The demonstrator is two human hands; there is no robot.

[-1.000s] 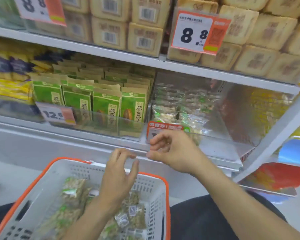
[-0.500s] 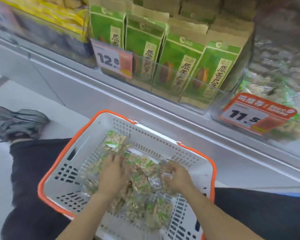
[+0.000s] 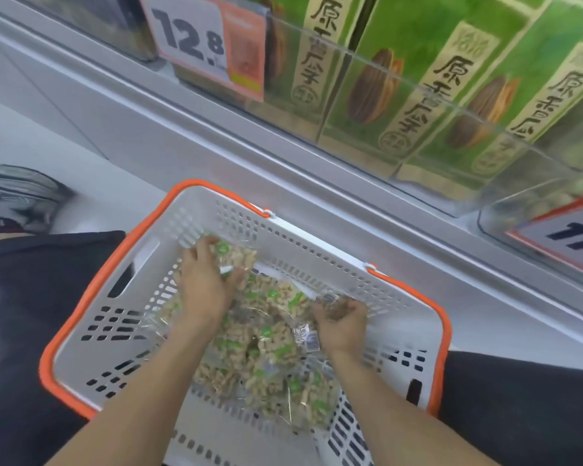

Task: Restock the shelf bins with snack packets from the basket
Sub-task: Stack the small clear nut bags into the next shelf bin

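A: Right, head view, the only one. Why is the basket (image 3: 91, 317) where it is?

B: It sits between the person's knees, just below the shelf (image 3: 283, 153), so I judge each handful has only a short lift to the bins. The packets (image 3: 266, 344) lie heaped in the middle of the basket, clear bags with green labels.

A: And the hands?

B: Both are down in the basket. The left hand (image 3: 204, 284), toward the basket's far-left corner, curls its fingers round a packet at the heap's edge. The right hand (image 3: 342, 321), near the basket's right wall, is bunched on the crinkled top of another packet. Taking one in each hand seems the point.

A: Where would they go?

B: Probably the clear bin (image 3: 532, 210) beyond the basket's right corner, by the 11-something tag (image 3: 566, 240); its contents are blurred. The green bags (image 3: 418, 82) beyond the far rim are another product.

A: What differs from half a second ago?

B: Little. The hands were already on the heap; the left has shifted toward the far wall, and the camera now looks closer and steeper.
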